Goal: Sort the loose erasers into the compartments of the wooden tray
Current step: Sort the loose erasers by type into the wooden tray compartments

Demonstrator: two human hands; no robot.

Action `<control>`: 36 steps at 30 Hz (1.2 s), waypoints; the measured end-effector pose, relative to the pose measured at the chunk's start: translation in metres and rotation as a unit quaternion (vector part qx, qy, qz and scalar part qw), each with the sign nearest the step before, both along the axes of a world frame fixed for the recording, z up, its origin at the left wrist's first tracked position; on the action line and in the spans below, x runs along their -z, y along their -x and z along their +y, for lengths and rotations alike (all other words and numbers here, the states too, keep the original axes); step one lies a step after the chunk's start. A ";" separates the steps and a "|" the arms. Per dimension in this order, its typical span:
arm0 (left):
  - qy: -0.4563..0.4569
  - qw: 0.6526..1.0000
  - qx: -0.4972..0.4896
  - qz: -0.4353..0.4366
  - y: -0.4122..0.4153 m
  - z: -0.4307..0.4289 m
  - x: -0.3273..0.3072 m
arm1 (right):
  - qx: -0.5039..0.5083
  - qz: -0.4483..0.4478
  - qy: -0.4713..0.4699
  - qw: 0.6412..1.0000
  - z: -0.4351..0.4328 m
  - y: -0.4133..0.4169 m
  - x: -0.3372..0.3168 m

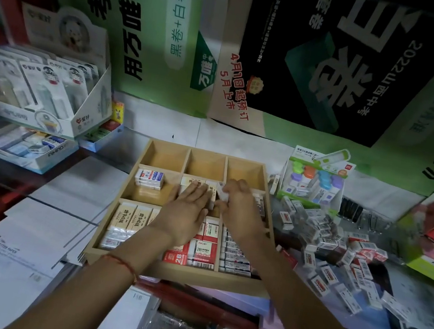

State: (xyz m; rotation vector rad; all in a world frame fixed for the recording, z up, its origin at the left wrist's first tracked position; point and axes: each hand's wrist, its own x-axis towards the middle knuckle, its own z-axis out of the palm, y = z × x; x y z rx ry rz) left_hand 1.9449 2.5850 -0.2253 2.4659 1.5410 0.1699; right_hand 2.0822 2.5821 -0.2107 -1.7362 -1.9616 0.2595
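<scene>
A stationery counter seen from above, with a person's two bare forearms reaching forward.

At ten o'clock of the view stands a white display box (50, 98) of carded items, with a shallow box of small packs (28, 146) beneath it. Stacks of white paper (63, 196) lie at nine o'clock.

In the middle sits the wooden tray (184, 273), divided three by three. Its middle-left compartment holds a short stack of blue-labelled erasers (149, 178). The near-left one holds cream erasers (127, 218), the near-middle one red 2B erasers (202, 250), and the near-right one tight rows of slim erasers (235, 258).

The left hand (189, 208) lies flat on the erasers in the centre compartment, fingers straight and together. A red thread bracelet (120, 263) circles that wrist.

The right hand (235, 201) is just beside it at three o'clock, the two nearly touching. Its fingers are curled and pinch a white eraser (223, 195), held over the divider between the centre and middle-right compartments.

At three o'clock of the tray the loose erasers (338, 254) lie in a jumbled heap on the counter — most white with barcodes. A green display box (313, 179) stands behind the heap, at one o'clock of the tray.
</scene>
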 end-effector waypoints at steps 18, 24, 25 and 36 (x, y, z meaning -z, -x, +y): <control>0.027 0.997 -0.017 -0.065 -0.001 0.010 0.009 | 0.062 -0.201 0.138 0.968 0.027 0.018 -0.010; 0.035 0.998 -0.022 -0.052 -0.003 0.009 0.004 | 0.124 -0.173 0.095 0.972 0.028 0.027 -0.002; 0.039 0.998 -0.021 -0.048 -0.004 0.009 0.003 | 0.113 -0.185 0.104 0.971 0.028 0.025 -0.002; 0.028 0.999 -0.033 0.004 -0.010 0.009 -0.006 | 0.141 0.090 -0.017 0.986 -0.017 -0.111 -0.018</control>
